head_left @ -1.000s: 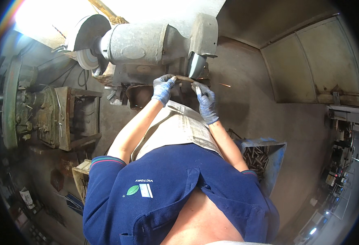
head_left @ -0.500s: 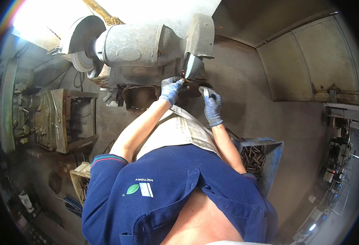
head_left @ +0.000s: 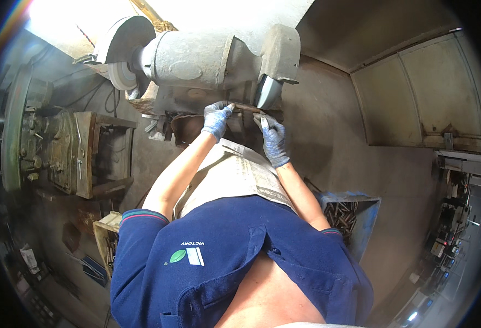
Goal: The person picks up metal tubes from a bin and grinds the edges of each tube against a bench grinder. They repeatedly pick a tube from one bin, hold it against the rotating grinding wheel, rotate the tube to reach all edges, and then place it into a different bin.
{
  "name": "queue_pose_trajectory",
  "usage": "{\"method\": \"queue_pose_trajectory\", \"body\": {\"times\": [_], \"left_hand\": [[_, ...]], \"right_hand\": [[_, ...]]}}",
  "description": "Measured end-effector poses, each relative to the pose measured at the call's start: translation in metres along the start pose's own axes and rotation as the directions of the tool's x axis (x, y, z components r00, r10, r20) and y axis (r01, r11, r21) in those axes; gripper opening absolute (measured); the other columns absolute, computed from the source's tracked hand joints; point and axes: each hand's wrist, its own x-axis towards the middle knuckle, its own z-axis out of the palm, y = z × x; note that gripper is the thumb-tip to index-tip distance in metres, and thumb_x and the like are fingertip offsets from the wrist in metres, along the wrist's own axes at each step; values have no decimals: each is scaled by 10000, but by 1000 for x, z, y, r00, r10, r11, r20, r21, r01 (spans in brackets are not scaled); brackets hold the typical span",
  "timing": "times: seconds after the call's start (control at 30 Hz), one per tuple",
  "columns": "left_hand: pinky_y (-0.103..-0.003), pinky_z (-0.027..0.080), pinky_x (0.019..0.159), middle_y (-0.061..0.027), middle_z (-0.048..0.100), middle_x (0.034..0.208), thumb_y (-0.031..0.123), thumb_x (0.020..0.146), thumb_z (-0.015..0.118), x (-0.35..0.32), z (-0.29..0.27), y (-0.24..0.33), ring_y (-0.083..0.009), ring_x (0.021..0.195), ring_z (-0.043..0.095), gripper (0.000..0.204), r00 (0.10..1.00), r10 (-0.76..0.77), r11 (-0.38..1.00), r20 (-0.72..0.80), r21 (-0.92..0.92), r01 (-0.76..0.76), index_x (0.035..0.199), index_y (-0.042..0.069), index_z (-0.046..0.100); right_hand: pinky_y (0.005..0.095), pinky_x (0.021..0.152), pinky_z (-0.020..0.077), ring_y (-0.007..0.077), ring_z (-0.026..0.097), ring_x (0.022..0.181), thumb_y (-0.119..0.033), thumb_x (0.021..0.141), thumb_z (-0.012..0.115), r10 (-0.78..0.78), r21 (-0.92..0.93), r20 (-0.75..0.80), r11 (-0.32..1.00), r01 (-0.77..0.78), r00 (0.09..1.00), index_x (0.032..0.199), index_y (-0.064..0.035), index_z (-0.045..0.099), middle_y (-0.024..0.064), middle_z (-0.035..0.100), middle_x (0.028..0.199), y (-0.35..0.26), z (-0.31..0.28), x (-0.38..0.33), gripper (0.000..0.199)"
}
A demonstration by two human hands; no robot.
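My left hand (head_left: 217, 119), in a blue-and-grey work glove, is closed on the left end of a short brown metal rod (head_left: 247, 108). The rod lies crosswise just below the right wheel (head_left: 269, 92) of a grey bench grinder (head_left: 191, 60). At the rod's other end is my right hand (head_left: 273, 138), gloved alike, its thumb and fingers pinched on the tip. Whether the rod touches the wheel I cannot tell.
The grinder's left wheel (head_left: 121, 76) shows under its guard. A blue bin (head_left: 367, 216) of metal rods stands by my right arm, a pale crate (head_left: 103, 225) by my left. Farther left is a greenish machine (head_left: 62, 150); metal panels (head_left: 415, 93) stand at the right.
The rod has come into plain view, lying crosswise between my hands. My right hand has moved left and up to its end. The grinder now appears slightly farther right in view.
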Motion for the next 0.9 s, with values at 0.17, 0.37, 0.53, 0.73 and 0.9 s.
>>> {"method": "queue_pose_trajectory", "body": {"times": [0.17,0.37,0.53,0.73,0.9], "left_hand": [[-199,452,621,-21,655,800,44,835,617,-37,-3,25,-63,665,555,110,989,140,976,55,163,-147,918,-18,654],[-210,494,702,-50,670,861,-10,825,615,-76,3,48,-61,763,592,149,958,230,958,170,131,-254,969,-26,651],[-215,498,728,-67,680,906,-23,812,625,-78,4,50,-63,799,596,188,891,399,889,217,145,-434,999,-24,650],[-214,495,735,-75,682,902,-25,810,624,-75,6,49,-61,807,594,190,903,360,898,236,175,-404,998,-23,653],[-214,494,734,-72,683,898,-25,810,624,-74,10,52,-61,800,595,185,896,372,884,244,201,-422,993,-24,653]], "right_hand": [[301,928,422,208,572,1054,-60,813,633,-363,-402,68,842,359,929,1019,-23,663,109,643,1029,-32,3,-13,211],[360,957,404,292,522,1131,-195,813,647,-483,-452,195,728,515,854,1111,-15,618,173,575,1152,-82,2,-40,349],[377,966,391,288,514,1136,-258,828,638,-514,-424,185,727,540,838,1098,7,619,167,570,1165,-89,4,-46,379],[382,983,377,283,506,1147,-276,821,646,-514,-436,172,725,533,840,1087,16,624,161,573,1163,-90,2,-46,395],[382,982,380,287,506,1147,-266,816,648,-519,-431,171,725,538,837,1095,14,622,163,575,1161,-89,-2,-45,396]]}}
